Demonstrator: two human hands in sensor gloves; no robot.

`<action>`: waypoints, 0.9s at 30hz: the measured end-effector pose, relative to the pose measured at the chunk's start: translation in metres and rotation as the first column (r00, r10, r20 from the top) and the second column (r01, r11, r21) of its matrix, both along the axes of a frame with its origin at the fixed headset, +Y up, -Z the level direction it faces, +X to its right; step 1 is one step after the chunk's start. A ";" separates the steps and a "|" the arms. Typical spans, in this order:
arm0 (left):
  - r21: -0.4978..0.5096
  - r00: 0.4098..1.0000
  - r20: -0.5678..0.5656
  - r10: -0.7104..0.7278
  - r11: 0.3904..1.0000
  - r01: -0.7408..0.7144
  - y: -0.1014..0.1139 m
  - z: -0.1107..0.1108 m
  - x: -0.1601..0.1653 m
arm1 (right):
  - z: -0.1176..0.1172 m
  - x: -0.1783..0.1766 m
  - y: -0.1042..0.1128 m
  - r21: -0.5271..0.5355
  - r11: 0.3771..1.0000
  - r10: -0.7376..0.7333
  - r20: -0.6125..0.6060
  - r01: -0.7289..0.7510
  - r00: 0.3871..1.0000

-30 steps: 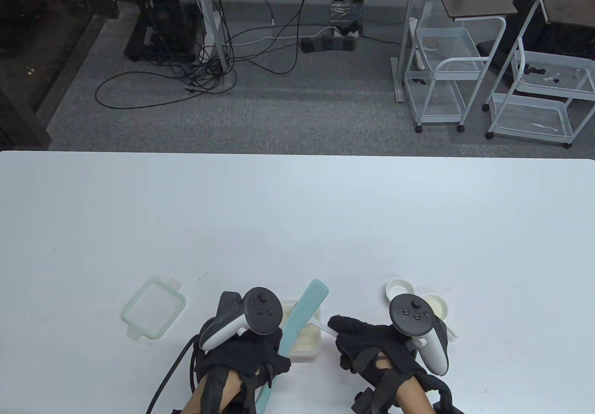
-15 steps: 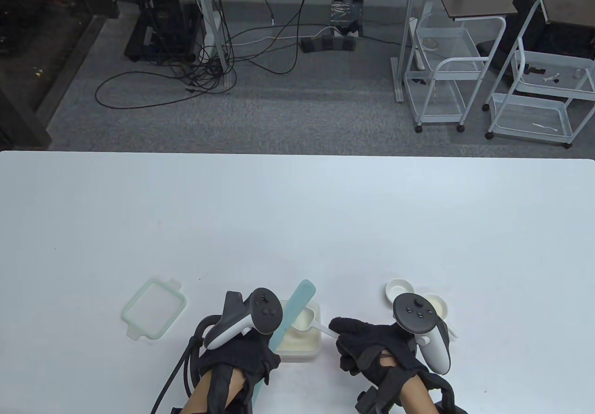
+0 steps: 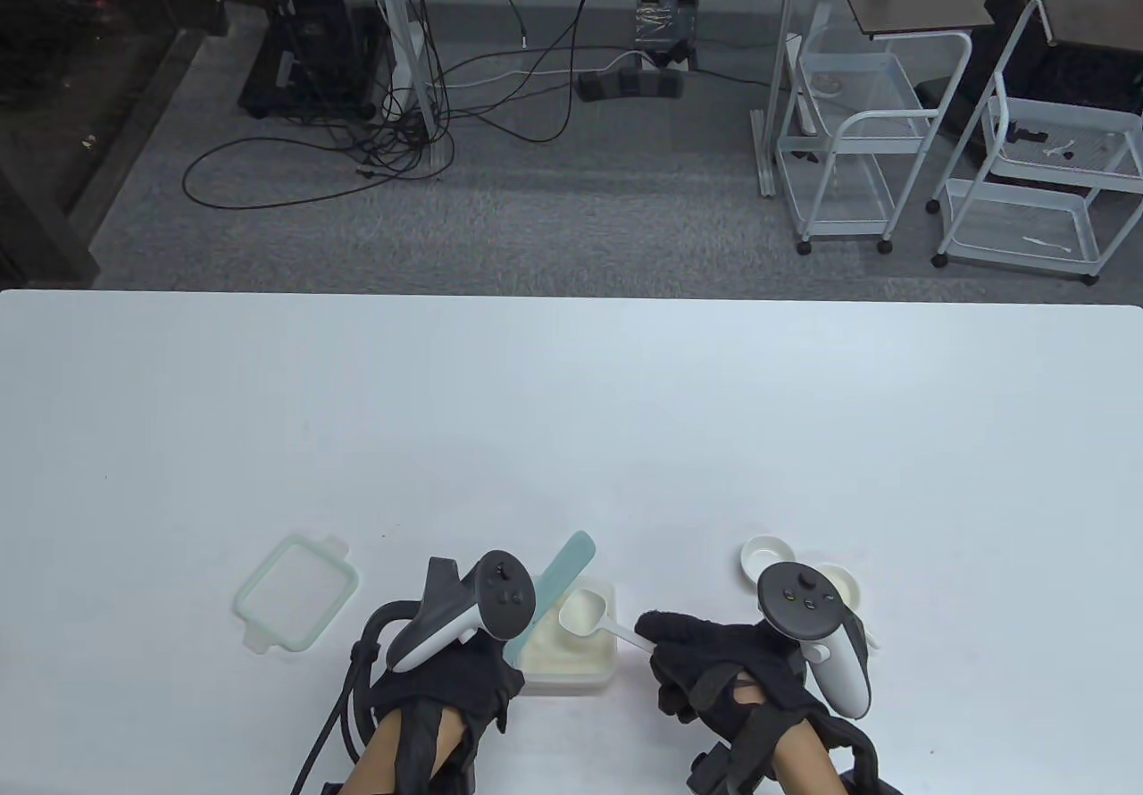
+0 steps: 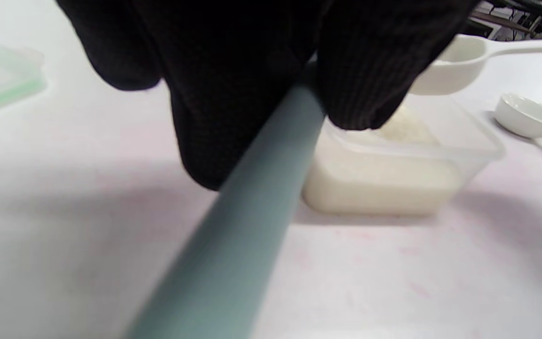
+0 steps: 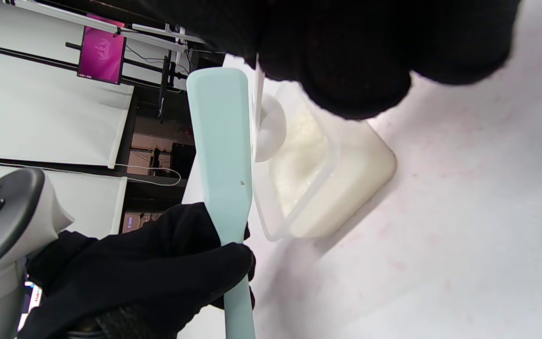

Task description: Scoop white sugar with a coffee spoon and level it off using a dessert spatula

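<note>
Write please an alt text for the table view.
The left hand holds a pale green spatula beside a white plastic spoon that the right hand holds over a clear sugar container.

The left hand [image 3: 446, 679] is curled around a spatula [image 3: 558, 573] handle. The right hand [image 3: 714, 665] pinches a spoon [image 3: 585, 612] handle, fingers pointing left

Bright even overhead light, soft shadows on table [image 3: 571, 402]; wrist views blurred up close.
</note>
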State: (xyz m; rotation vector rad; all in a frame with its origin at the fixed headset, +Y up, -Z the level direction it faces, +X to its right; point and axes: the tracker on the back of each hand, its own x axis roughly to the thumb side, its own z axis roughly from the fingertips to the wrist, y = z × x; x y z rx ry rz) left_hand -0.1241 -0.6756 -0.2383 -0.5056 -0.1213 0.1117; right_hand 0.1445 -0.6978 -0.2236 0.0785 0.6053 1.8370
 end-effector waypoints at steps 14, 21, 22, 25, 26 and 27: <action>0.128 1.000 -0.006 -0.004 0.992 0.005 0.016 0.000 -0.010 | 0.001 0.012 0.009 -0.002 0.997 -0.075 -0.014 0.075 0.997; 0.121 0.980 0.003 -0.200 0.973 0.198 0.004 0.002 0.003 | 0.002 0.008 0.009 -0.002 0.998 -0.064 -0.033 0.064 0.997; 0.179 0.990 0.008 -0.144 0.974 0.140 0.008 0.001 0.002 | 0.002 0.008 0.009 0.000 0.997 -0.073 -0.033 0.073 0.997; 0.045 0.977 0.020 -0.212 0.976 0.211 0.005 0.003 0.003 | 0.002 0.009 0.010 0.005 0.997 -0.077 -0.032 0.077 0.997; 0.056 0.969 0.039 -0.243 0.969 0.240 0.002 0.002 0.002 | 0.001 0.009 0.009 0.005 0.997 -0.072 -0.033 0.072 0.997; 0.077 0.978 0.007 -0.207 0.976 0.206 0.003 0.002 0.002 | 0.001 0.009 0.009 0.005 0.997 -0.071 -0.032 0.071 0.997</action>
